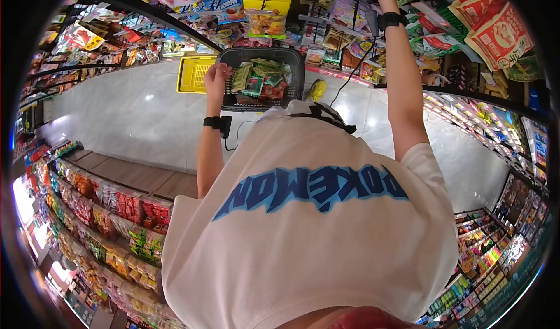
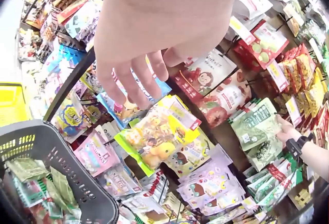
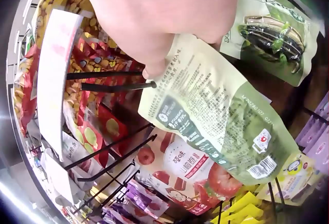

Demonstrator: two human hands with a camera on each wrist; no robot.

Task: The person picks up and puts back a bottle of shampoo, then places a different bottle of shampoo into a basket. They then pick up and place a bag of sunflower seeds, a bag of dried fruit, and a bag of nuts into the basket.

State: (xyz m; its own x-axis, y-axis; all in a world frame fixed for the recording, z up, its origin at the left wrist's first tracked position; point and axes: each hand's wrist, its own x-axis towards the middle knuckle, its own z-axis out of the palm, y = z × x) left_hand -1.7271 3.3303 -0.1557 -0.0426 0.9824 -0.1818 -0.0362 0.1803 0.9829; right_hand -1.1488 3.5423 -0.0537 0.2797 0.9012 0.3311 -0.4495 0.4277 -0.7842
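My right hand (image 3: 169,13) pinches the top edge of a green and cream bag (image 3: 221,116), printed back showing, beside the tips of black hooks (image 3: 118,86). In the left wrist view the same hand (image 2: 286,130) is at the green bags (image 2: 255,124) on the rack. The left hand (image 1: 216,81) holds nothing and hangs over the left rim of a black basket (image 1: 300,75); its fingers are loosely bent in the left wrist view (image 2: 159,34). Several green and red packets (image 1: 265,77) lie in the basket.
Racks of hanging snack bags (image 1: 268,14) run along the far side. A yellow basket (image 1: 193,75) stands left of the black one, and a yellow shoe (image 1: 317,90) is right of it. Shelves of packets (image 1: 111,212) line the lower left; a cable (image 1: 353,69) hangs by the right arm.
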